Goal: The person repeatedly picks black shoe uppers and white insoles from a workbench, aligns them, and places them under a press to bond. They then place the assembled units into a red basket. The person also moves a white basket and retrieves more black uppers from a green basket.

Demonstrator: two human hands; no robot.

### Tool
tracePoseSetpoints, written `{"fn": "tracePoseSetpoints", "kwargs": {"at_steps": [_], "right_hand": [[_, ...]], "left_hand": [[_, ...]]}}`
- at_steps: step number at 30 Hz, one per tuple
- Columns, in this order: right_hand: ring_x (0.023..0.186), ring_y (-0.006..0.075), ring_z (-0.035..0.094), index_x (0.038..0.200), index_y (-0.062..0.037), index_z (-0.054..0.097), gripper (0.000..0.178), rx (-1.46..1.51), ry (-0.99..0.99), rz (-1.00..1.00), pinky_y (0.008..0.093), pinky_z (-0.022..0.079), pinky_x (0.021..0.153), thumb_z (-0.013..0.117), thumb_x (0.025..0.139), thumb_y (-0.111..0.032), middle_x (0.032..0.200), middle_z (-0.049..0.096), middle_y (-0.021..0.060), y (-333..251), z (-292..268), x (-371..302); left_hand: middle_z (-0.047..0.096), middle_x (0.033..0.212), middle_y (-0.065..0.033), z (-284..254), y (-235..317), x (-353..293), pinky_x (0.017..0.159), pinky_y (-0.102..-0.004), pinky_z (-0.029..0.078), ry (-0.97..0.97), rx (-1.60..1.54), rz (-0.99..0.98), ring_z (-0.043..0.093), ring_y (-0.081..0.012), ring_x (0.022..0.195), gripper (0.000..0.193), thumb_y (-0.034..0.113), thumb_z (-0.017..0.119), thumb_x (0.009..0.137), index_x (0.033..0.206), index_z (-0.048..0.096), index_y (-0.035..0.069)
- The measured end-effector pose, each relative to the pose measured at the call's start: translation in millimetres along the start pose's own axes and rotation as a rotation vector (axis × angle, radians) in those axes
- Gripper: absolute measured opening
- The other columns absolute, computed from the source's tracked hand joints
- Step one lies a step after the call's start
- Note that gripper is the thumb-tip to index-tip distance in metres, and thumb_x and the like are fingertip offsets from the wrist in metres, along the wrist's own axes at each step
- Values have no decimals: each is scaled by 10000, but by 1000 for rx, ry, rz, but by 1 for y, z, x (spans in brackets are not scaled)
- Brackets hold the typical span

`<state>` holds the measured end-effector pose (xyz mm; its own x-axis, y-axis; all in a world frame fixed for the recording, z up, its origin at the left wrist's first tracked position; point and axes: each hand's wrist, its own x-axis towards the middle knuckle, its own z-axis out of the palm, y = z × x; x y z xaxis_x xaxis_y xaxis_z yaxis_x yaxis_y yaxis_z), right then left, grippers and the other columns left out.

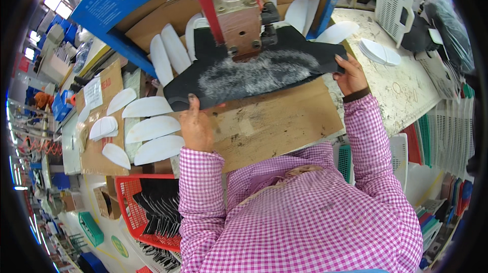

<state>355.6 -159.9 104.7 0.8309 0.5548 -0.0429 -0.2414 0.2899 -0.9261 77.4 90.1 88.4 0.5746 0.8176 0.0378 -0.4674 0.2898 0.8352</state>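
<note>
Cloth: the black cloth (259, 75), with a whitish fuzzy middle, is in the upper centre of the frame, stretched between the hands.
Left grip: the left hand (197, 128) is closed on the cloth's lower left edge.
Right grip: the right hand (351, 74) is closed on its right end.
Press: the press (237, 23) stands over the cloth's upper middle; whether it touches, I cannot tell.
Good handling: I would keep both ends equally tight, the middle without wrinkle, and the fingers well apart from the press.
Board: the brown board (279, 123) below the cloth is stained.
Bench: the pale bench (412, 92), at right, is spotted; white pads (147, 106) lie at left.
Room: a red basket (123, 204) with black pieces (158, 191) is lower left; pale crates (394, 6) are upper right.
</note>
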Motion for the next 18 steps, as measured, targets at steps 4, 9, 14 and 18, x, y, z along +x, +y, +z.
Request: {"fn": "tracePoseSetpoints", "kwargs": {"at_steps": [4, 9, 14, 18], "right_hand": [[646, 85, 632, 1087, -33, 608, 223, 9, -57, -20, 196, 474, 479, 594, 874, -96, 889, 686, 53, 5, 1, -25], [641, 83, 639, 1058, -56, 619, 203, 134, -216, 103, 205, 496, 471, 624, 859, -91, 850, 682, 24, 51, 74, -27], [632, 80, 636, 1073, -46, 613, 222, 152, -205, 51, 211, 498, 465, 618, 853, -79, 871, 684, 28, 37, 57, -30], [630, 93, 637, 1110, -16, 601, 248, 92, -30, -47, 206, 485, 461, 588, 870, -73, 885, 683, 47, 9, -11, -41]], "left_hand": [[637, 935, -69, -13, -1, -7, 800, -298, 479, 141, -33, -32, 597, -173, 880, 220, 216, 566, 934, 997, 587, 6], [586, 1198, -117, -71, 61, -28, 1007, -370, 395, 111, -8, 141, 558, -216, 1088, 345, 231, 509, 960, 1185, 529, -31], [575, 1201, -125, -69, 55, -40, 1027, -372, 376, 43, 46, 111, 541, -206, 1107, 350, 219, 498, 967, 1158, 536, -72], [646, 974, -92, -9, 9, -33, 799, -329, 491, 47, 74, -3, 605, -181, 870, 274, 242, 564, 939, 954, 610, -28]]}}
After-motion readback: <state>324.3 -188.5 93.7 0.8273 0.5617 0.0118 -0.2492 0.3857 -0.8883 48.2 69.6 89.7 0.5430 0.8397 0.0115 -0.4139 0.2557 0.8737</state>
